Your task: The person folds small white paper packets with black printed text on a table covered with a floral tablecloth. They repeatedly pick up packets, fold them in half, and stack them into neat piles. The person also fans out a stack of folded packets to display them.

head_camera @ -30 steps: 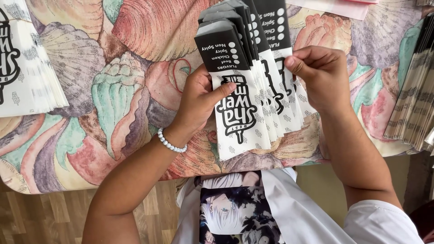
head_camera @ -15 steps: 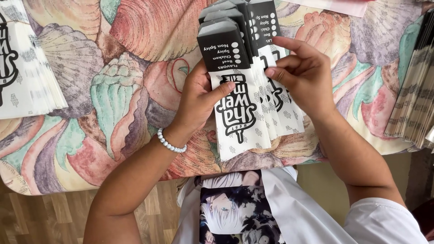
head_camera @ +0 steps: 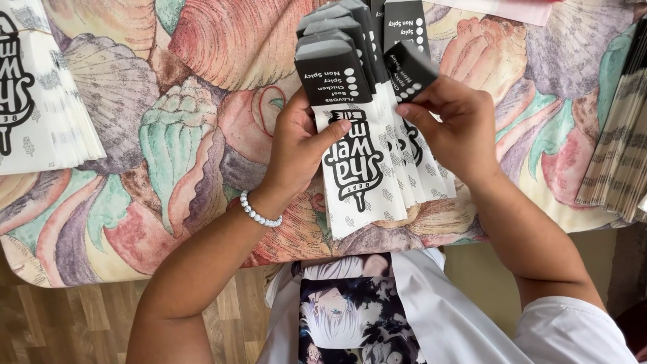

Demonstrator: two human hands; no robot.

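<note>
Scanning from the 9 o'clock edge, a flat stack of white printed sleeves (head_camera: 40,101) lies on the tabletop (head_camera: 168,222), which is covered by a shell-patterned cloth. It sits well apart from the work, apparently as a separate pile.

At centre, the left hand (head_camera: 296,148) is closed on a fanned bundle of paper sleeves (head_camera: 364,168), thumb pressed across the top sheet. This clamp keeps the staggered overlap from slipping, so each black top flap stays exposed. A white bead bracelet (head_camera: 259,212) circles that wrist.

Toward 2 o'clock of the bundle, the right hand (head_camera: 451,128) pinches one black flap (head_camera: 408,71) between fingertips, lifting it clear of its neighbours, likely to separate a single sleeve.

At the 3 o'clock edge, another sleeve stack (head_camera: 620,148) rests edge-on, fanned sideways.
</note>
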